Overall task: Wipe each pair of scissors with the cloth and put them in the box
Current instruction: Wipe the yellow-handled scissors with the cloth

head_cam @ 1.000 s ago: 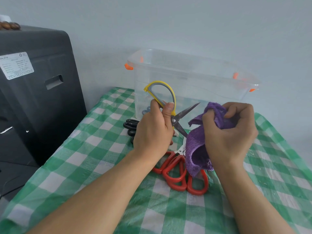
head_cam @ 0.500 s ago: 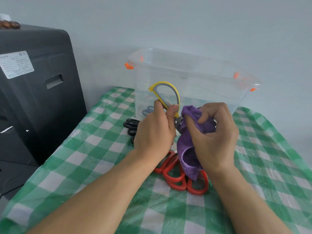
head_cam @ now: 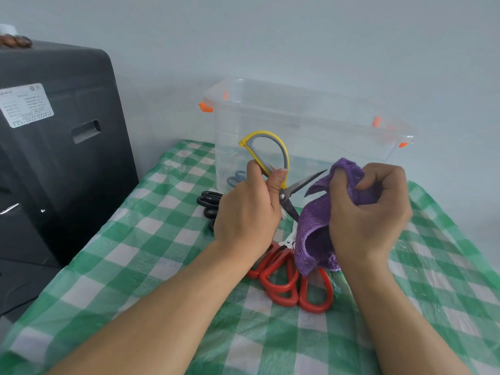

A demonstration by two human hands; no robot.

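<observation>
A person's left hand (head_cam: 247, 209) holds a pair of yellow-handled scissors (head_cam: 273, 169) above the table (head_cam: 130, 255), its grip curled around the lower handle with the thumb pressed against the yellow loop. The scissors stand with the handle loop up toward 12 o'clock and the blades (head_cam: 297, 193) spread apart, one pointing toward 2 o'clock, the other toward 5 o'clock. The right hand (head_cam: 368, 212), at 3 o'clock from the scissors, has its grip clenched around a bunched purple cloth (head_cam: 316, 234), which hangs down from the fist; the upper blade tip lies just beside a fold of the cloth, and whether they touch cannot be told. The lower blade runs down to the cloth's edge.

Below the hands, two pairs of red-handled scissors (head_cam: 289, 282) lie on the green-and-white checked tablecloth (head_cam: 446, 280), their handles overlapping and partly hidden by the cloth and the left wrist. At 9 o'clock from the left hand, black-handled scissors (head_cam: 209, 203) rest on the table, close to the front of the box. The clear plastic box (head_cam: 311, 125) with orange latches stands at the table's far edge, open-topped; a blue-grey scissor handle (head_cam: 236, 178) shows through its wall near the bottom. A dark grey cabinet (head_cam: 62, 147) with a white label stands at the far left.
</observation>
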